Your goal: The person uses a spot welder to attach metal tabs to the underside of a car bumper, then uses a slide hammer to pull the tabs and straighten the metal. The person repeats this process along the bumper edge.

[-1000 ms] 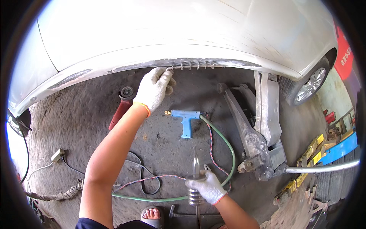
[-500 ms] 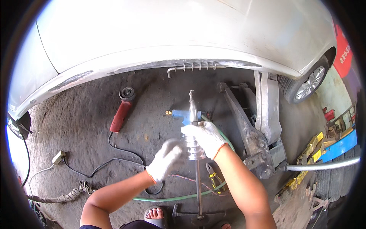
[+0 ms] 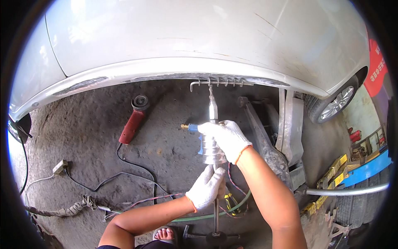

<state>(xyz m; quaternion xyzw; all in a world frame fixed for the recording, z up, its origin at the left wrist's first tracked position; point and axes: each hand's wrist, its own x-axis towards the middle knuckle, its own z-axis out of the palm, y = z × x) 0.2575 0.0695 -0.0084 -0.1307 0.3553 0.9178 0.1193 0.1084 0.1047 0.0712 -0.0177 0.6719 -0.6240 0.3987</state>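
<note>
My gloved right hand (image 3: pixel 224 135) is closed on the steel sliding weight (image 3: pixel 212 153) of a slide hammer. Below it, my gloved left hand (image 3: pixel 207 186) grips the tool's shaft (image 3: pixel 216 213). The hammer's tip (image 3: pixel 210 93) meets a thin metal rod (image 3: pixel 240 84) threaded along a row of small tabs on the white car's scuffed lower sill (image 3: pixel 174 76). A blue gun (image 3: pixel 192 127) with a brass nozzle lies behind the weight, partly hidden.
A red angle grinder (image 3: pixel 132 126) lies left, with cables and a grey connector (image 3: pixel 59 167). A green hose (image 3: pixel 188 219) and pliers (image 3: pixel 232 209) lie underneath. A steel jack (image 3: pixel 265 153), its long handle (image 3: pixel 348 189), a wheel (image 3: pixel 333 99) and yellow-and-blue items (image 3: pixel 365 170) are at right.
My left hand has left the rod at the sill and come down onto the shaft. My right hand has raised the slide hammer forward until its tip meets the rod.
</note>
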